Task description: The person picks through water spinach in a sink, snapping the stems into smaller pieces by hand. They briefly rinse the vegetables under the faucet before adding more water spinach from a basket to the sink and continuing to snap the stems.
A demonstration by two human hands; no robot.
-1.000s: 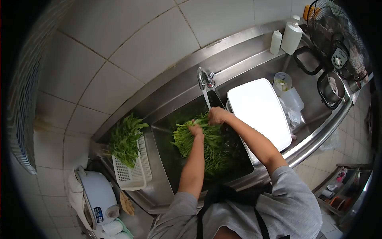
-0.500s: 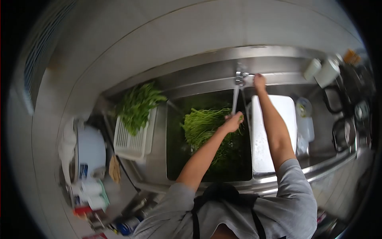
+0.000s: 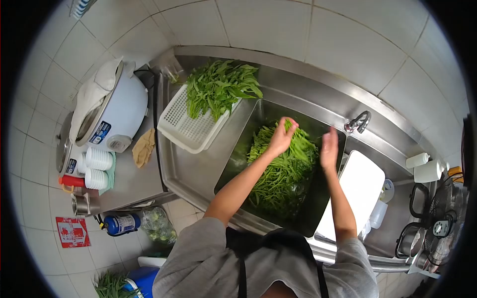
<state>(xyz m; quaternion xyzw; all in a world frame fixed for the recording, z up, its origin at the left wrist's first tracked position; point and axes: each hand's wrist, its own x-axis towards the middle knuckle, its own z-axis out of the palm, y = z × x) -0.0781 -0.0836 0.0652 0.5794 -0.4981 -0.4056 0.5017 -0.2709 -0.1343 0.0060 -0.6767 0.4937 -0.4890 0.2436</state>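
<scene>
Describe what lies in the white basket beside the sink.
Leafy greens are heaped over the far part of the white basket, spilling past its rim. The near part shows bare, perforated floor. Anything beneath the heap is hidden.

We look from a camera worn on the head, forward and steeply down, with the sink basin [image 3: 233, 164] near the middle and the tiled wall [image 3: 268, 25] across the top.

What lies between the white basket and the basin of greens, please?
In the head view, a strip of bare steel lies between the basket and the basin, with leafy greens overhanging its far end.
</scene>
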